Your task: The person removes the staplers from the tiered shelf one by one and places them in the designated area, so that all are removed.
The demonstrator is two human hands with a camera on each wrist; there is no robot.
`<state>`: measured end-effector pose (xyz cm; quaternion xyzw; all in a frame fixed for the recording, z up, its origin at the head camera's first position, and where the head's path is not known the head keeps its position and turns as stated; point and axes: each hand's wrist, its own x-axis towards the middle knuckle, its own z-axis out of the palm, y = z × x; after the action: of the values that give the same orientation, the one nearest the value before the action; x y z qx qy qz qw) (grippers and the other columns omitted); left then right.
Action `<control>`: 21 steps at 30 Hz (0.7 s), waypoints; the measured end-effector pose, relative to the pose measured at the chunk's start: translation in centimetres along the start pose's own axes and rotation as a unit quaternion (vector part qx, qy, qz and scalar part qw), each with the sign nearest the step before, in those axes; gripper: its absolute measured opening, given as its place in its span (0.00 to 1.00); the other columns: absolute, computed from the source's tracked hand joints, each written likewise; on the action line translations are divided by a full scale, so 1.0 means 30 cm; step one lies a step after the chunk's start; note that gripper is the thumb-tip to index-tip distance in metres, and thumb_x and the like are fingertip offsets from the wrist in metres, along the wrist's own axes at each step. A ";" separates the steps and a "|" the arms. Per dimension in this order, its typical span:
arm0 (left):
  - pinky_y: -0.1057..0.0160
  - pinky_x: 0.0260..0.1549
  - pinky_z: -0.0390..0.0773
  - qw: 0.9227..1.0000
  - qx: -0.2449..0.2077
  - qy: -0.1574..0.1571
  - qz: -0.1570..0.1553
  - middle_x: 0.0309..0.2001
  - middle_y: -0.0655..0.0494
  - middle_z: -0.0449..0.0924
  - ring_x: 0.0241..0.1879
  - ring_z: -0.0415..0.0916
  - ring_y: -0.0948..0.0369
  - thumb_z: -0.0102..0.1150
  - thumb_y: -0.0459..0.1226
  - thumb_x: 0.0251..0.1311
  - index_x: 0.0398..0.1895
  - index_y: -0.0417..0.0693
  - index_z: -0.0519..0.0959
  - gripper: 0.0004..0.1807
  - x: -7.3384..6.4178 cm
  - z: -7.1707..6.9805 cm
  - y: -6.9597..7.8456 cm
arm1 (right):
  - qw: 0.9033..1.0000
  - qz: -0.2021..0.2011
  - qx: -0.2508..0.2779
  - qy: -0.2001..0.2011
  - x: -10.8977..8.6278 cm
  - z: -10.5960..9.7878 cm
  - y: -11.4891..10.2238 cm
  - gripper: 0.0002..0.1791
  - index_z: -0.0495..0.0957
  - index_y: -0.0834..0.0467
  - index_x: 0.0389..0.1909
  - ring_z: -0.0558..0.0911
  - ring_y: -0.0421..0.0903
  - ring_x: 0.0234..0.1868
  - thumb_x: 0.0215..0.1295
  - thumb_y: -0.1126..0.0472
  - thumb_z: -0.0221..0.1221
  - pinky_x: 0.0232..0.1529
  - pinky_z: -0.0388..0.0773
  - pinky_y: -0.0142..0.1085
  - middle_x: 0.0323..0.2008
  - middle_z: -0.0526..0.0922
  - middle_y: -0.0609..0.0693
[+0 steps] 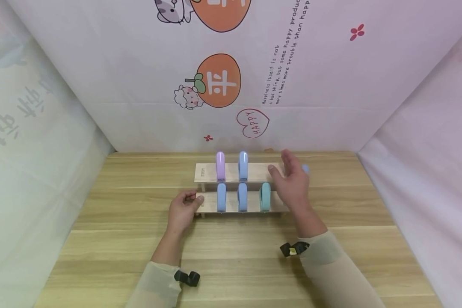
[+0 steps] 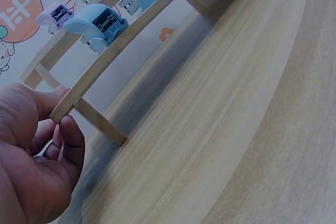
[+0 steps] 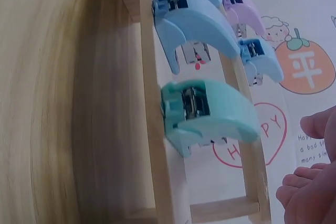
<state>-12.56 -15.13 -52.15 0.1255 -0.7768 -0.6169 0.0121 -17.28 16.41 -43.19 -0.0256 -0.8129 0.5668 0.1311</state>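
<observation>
A two-tier wooden rack (image 1: 254, 172) stands on the table. My left hand (image 1: 182, 209) pinches the left end of its front shelf (image 2: 100, 69), thumb on top and fingertips beneath. Clipped along that shelf are two light blue spring clips (image 1: 221, 197) and a teal one (image 3: 215, 109). The back shelf carries a purple clip (image 1: 220, 166) and a light blue one (image 1: 243, 166). My right hand (image 1: 294, 186) is over the rack's right end, thumb apart from the fingers. A small blue piece (image 1: 305, 169) shows beside it, mostly hidden by the hand.
The wood-grain table (image 1: 231, 261) reaches back to a white printed sheet (image 1: 138, 85). White cloth (image 1: 427, 141) hangs on both sides. Slim wooden legs (image 2: 100, 120) hold the shelves above the tabletop.
</observation>
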 end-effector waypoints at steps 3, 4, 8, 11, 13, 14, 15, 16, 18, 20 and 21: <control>0.55 0.53 0.81 1.000 0.001 -0.002 0.000 0.52 0.47 0.81 0.53 0.77 0.52 0.71 0.44 0.64 0.57 0.42 0.81 0.23 -0.001 -0.001 0.002 | 1.000 0.002 -0.013 -0.011 -0.004 0.012 -0.008 0.38 0.64 0.54 0.78 0.65 0.42 0.76 0.71 0.53 0.66 0.76 0.64 0.40 0.76 0.68 0.49; 0.54 0.53 0.81 1.000 0.001 -0.003 0.000 0.52 0.47 0.81 0.53 0.77 0.52 0.71 0.44 0.64 0.58 0.42 0.81 0.23 -0.002 -0.002 0.003 | 1.000 0.000 -0.012 -0.013 -0.006 0.016 -0.010 0.38 0.63 0.54 0.78 0.65 0.42 0.76 0.71 0.54 0.66 0.76 0.64 0.40 0.76 0.68 0.49; 0.55 0.54 0.81 1.000 -0.001 -0.003 -0.005 0.52 0.47 0.80 0.53 0.77 0.52 0.71 0.43 0.64 0.58 0.41 0.80 0.23 -0.002 -0.001 0.006 | 1.000 -0.010 -0.011 -0.019 -0.012 0.036 -0.017 0.38 0.63 0.56 0.78 0.65 0.44 0.76 0.71 0.55 0.66 0.76 0.64 0.41 0.76 0.67 0.50; 0.55 0.53 0.81 1.000 -0.002 -0.001 -0.008 0.52 0.47 0.80 0.52 0.77 0.52 0.71 0.43 0.64 0.58 0.41 0.80 0.23 0.000 0.000 0.006 | 0.999 -0.006 -0.023 -0.028 -0.016 0.048 -0.026 0.40 0.61 0.55 0.79 0.64 0.44 0.77 0.71 0.53 0.66 0.76 0.64 0.41 0.77 0.66 0.50; 0.55 0.52 0.81 1.000 -0.002 -0.001 -0.009 0.52 0.47 0.80 0.52 0.77 0.52 0.71 0.43 0.64 0.58 0.41 0.80 0.23 0.001 0.001 0.005 | 0.999 -0.003 -0.034 -0.035 -0.017 0.053 -0.032 0.41 0.61 0.54 0.79 0.63 0.44 0.77 0.71 0.51 0.66 0.76 0.63 0.41 0.77 0.65 0.49; 0.55 0.52 0.81 1.000 -0.002 0.000 -0.008 0.52 0.47 0.80 0.52 0.77 0.52 0.71 0.43 0.64 0.58 0.41 0.80 0.23 0.002 0.001 0.004 | 0.999 -0.005 -0.037 -0.037 -0.018 0.056 -0.034 0.41 0.60 0.54 0.79 0.63 0.44 0.77 0.71 0.50 0.66 0.76 0.63 0.42 0.77 0.65 0.50; 0.55 0.52 0.81 1.000 -0.003 -0.001 -0.008 0.52 0.47 0.80 0.52 0.77 0.52 0.71 0.43 0.64 0.58 0.41 0.80 0.23 0.002 0.001 0.004 | 0.999 -0.006 -0.037 -0.039 -0.019 0.058 -0.035 0.41 0.60 0.54 0.79 0.63 0.45 0.77 0.70 0.50 0.66 0.77 0.63 0.42 0.77 0.65 0.50; 0.56 0.52 0.81 1.000 -0.003 -0.001 -0.008 0.52 0.47 0.80 0.52 0.77 0.52 0.71 0.43 0.65 0.58 0.41 0.80 0.23 0.003 0.001 0.002 | 0.998 -0.008 -0.037 -0.041 -0.021 0.060 -0.037 0.41 0.60 0.54 0.79 0.63 0.45 0.77 0.70 0.50 0.66 0.77 0.63 0.42 0.77 0.65 0.50; 0.55 0.53 0.81 1.000 -0.006 -0.001 -0.008 0.52 0.47 0.80 0.52 0.77 0.52 0.71 0.43 0.64 0.58 0.41 0.80 0.23 0.003 0.000 0.001 | 0.998 -0.014 -0.035 -0.044 -0.024 0.064 -0.039 0.41 0.61 0.55 0.79 0.63 0.46 0.77 0.70 0.51 0.67 0.77 0.63 0.41 0.77 0.65 0.51; 0.55 0.54 0.80 1.000 -0.007 -0.002 -0.008 0.52 0.47 0.80 0.52 0.76 0.52 0.71 0.43 0.64 0.58 0.41 0.80 0.23 0.002 0.000 0.000 | 0.998 -0.020 -0.030 -0.047 -0.028 0.068 -0.038 0.41 0.61 0.55 0.79 0.63 0.46 0.77 0.70 0.52 0.67 0.77 0.63 0.41 0.77 0.65 0.52; 0.55 0.54 0.80 1.000 -0.008 -0.002 -0.009 0.52 0.47 0.80 0.52 0.76 0.52 0.71 0.43 0.64 0.58 0.41 0.80 0.23 0.002 -0.001 -0.001 | 0.998 -0.021 -0.029 -0.048 -0.029 0.070 -0.037 0.41 0.60 0.54 0.79 0.63 0.46 0.77 0.70 0.51 0.67 0.77 0.63 0.41 0.77 0.65 0.52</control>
<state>-12.62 -15.17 -52.17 0.1309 -0.7710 -0.6232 0.0063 -16.84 13.91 -42.99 0.0149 -0.8348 0.5407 0.1031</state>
